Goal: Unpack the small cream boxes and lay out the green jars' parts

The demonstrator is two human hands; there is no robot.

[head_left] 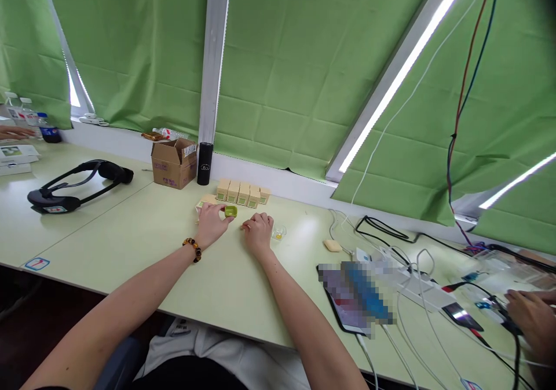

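Note:
Between the thumb and fingers of my left hand [211,226] is a small green square container [230,211], held just above the table with its hollow side showing. My right hand [259,234] is a short way to the right, low over the tabletop. Its fingers are curled together, and whatever they may pinch is too small to make out. A small clear plastic piece with a yellow spot [278,233] lies just right of that hand. Behind both hands stands a row of several small tan boxes [238,192] with green labels; another lies partly hidden behind my left hand.
An open cardboard carton [174,164] and a black tumbler [205,164] stand at the back. A black headset [80,184] lies at left. To the right are a tablet [343,303], a power strip [417,288] and tangled cables. Other people's hands [532,317] show at both edges.

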